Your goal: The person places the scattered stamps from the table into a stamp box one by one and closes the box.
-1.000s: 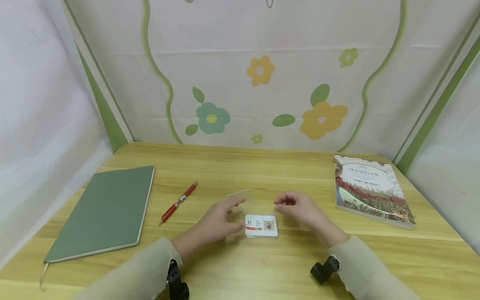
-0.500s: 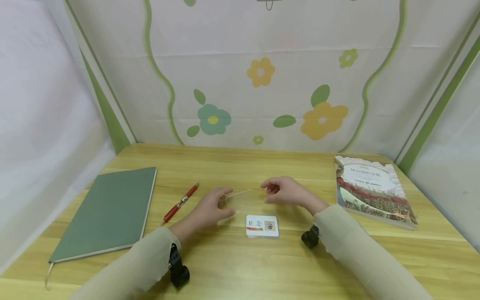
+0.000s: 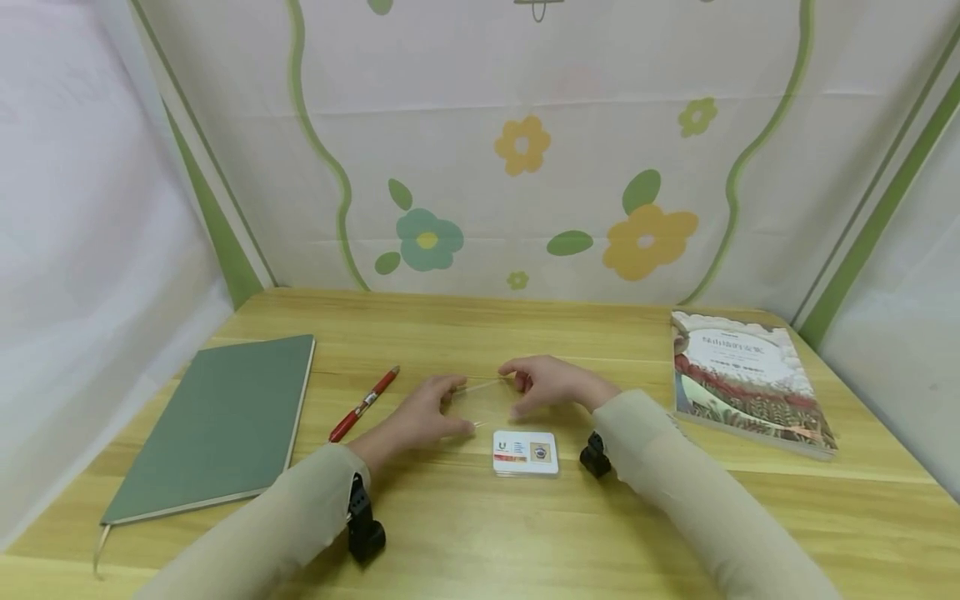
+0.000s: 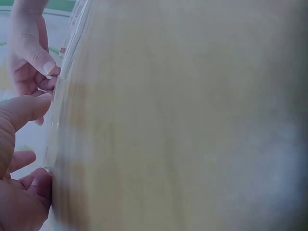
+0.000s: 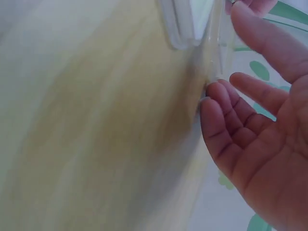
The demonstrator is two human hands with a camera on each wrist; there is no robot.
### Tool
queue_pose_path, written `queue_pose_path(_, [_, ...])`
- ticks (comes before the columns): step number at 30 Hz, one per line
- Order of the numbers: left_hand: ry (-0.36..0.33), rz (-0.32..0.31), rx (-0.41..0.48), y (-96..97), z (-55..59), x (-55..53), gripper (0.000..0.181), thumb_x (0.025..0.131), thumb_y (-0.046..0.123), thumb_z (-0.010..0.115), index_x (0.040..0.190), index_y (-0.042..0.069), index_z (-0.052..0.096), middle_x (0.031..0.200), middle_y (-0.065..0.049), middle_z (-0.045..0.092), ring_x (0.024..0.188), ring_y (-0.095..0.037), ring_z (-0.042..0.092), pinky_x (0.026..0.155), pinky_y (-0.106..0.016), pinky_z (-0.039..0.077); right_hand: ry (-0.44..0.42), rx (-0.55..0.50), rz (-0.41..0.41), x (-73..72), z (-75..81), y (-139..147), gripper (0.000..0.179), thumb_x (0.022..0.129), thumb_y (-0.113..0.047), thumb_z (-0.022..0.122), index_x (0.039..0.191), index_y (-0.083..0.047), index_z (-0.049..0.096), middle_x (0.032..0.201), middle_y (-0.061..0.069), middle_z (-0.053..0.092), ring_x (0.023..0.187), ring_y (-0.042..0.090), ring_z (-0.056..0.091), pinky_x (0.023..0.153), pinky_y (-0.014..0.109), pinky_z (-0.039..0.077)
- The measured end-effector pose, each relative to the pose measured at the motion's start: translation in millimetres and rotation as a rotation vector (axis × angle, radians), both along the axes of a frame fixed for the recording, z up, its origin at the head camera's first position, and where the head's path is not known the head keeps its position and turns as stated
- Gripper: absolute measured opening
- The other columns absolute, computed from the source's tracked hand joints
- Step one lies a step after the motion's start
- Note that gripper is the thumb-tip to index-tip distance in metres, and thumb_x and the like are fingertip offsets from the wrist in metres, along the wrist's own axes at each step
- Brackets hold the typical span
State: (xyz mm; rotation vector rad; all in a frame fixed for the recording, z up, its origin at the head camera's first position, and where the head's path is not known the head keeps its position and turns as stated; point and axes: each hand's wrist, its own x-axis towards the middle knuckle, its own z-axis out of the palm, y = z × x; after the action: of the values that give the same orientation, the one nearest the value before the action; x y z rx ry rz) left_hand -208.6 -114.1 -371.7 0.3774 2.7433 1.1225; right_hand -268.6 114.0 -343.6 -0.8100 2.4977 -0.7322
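Observation:
My left hand [image 3: 420,418] spans a clear plastic lid [image 3: 486,403], with the thumb on the near edge and the fingers at the far edge. From the right, my right hand [image 3: 551,385] is at the lid's other end, thumb and index finger bent loosely around that corner area. In the right wrist view its index fingertip is right at the clear edge and the other fingers curl near the tabletop. Just in front of the lid lies a small clear case of white printed cards [image 3: 525,450]. The left wrist view shows the lid nearly edge-on.
On the wooden table [image 3: 480,525], a green notebook [image 3: 213,421] with a ribbon lies at left, beside a red pen [image 3: 363,404]. A paperback book [image 3: 750,379] lies at right. A flower-printed curtain [image 3: 465,150] hangs behind the table.
My left hand has moved the clear lid from above the card case to just behind it and lower. My right hand has moved left to the lid's right end.

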Motion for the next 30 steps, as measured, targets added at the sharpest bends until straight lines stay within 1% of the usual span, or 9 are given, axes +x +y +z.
queue_pose_path(4, [-0.003, -0.004, 0.004, 0.9, -1.7, -1.4, 0.074, 0.072, 0.029, 0.079, 0.135, 0.01, 0.046, 0.126, -0.01, 0.049, 0.112, -0.026, 0.047, 0.097, -0.045, 0.04, -0.001, 0.012, 0.015, -3.1, -3.9, -3.3, 0.071, 0.07, -0.022, 0.081, 0.132, -0.009, 0.048, 0.088, 0.004, 0.052, 0.078, 0.016, 0.045, 0.068, 0.027, 0.04])
queue_pose_path(9, [0.002, -0.011, -0.001, 0.9, -2.5, -3.7, 0.073, 0.072, 0.028, 0.079, 0.134, 0.01, 0.047, 0.123, -0.007, 0.05, 0.11, -0.024, 0.048, 0.096, -0.043, 0.041, 0.011, 0.033, 0.038, -4.8, -5.3, -9.1, 0.072, 0.068, -0.023, 0.082, 0.131, -0.014, 0.05, 0.085, 0.003, 0.052, 0.077, 0.016, 0.045, 0.067, 0.027, 0.04])
queue_pose_path(17, [-0.004, -0.038, -0.013, 1.1, -0.9, -6.2, 0.071, 0.072, 0.028, 0.079, 0.133, 0.009, 0.048, 0.121, -0.006, 0.05, 0.107, -0.022, 0.048, 0.094, -0.042, 0.042, 0.015, 0.041, 0.034, -5.6, -6.3, -12.0, 0.065, 0.069, -0.023, 0.082, 0.126, -0.014, 0.054, 0.084, 0.004, 0.053, 0.075, 0.016, 0.044, 0.065, 0.027, 0.039])
queue_pose_path(21, [-0.006, -0.057, -0.027, 1.9, 0.6, -6.7, 0.07, 0.071, 0.028, 0.079, 0.131, 0.006, 0.05, 0.123, -0.008, 0.05, 0.112, -0.024, 0.048, 0.097, -0.043, 0.04, 0.027, 0.031, 0.038, -3.8, -6.8, -11.6, 0.063, 0.067, -0.023, 0.083, 0.124, -0.014, 0.056, 0.083, 0.004, 0.053, 0.075, 0.015, 0.045, 0.065, 0.027, 0.039])
queue_pose_path(25, [0.0, -0.089, -0.03, 3.6, 3.1, -8.4, 0.071, 0.069, 0.027, 0.081, 0.128, 0.001, 0.052, 0.128, -0.013, 0.053, 0.117, -0.026, 0.048, 0.1, -0.044, 0.039, 0.029, 0.024, 0.048, -2.1, -5.7, -10.3, 0.062, 0.066, -0.022, 0.083, 0.122, -0.014, 0.057, 0.084, 0.004, 0.054, 0.076, 0.016, 0.045, 0.067, 0.028, 0.04])
queue_pose_path(30, [0.022, -0.1, -0.056, 5.9, 4.1, -8.9, 0.072, 0.067, 0.028, 0.082, 0.127, 0.001, 0.054, 0.124, -0.013, 0.055, 0.108, -0.023, 0.051, 0.094, -0.042, 0.043, 0.041, 0.024, 0.067, -1.0, -3.8, -6.8, 0.062, 0.066, -0.022, 0.083, 0.121, -0.013, 0.056, 0.088, 0.003, 0.055, 0.079, 0.016, 0.047, 0.069, 0.028, 0.042])
